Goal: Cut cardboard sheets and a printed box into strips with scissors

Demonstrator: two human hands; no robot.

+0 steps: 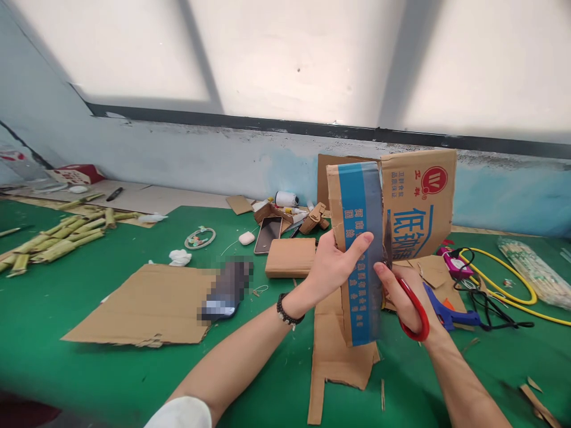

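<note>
My left hand (336,261) grips a printed cardboard sheet (417,178) by its blue-striped strip, thumb lying on the front face. The sheet stands upright above the table, with a cut running down between the blue strip and the red-logo part. Red-handled scissors (414,312) are in my right hand (404,291), fingers through the loops. Their dark blades point up along the cut, touching the cardboard. Below the sheet lies a cut cardboard piece (328,356) on the green table. A small flat cardboard box (289,255) sits just left of my left hand.
Left of centre are a large cardboard sheet (147,309) and a blurred-out object (227,291). Plant stalks (66,235) lie far left. A phone (268,233) rests behind the box. At right are a blue glue gun (450,312), a yellow hose (513,294) and a bag of sticks (535,270).
</note>
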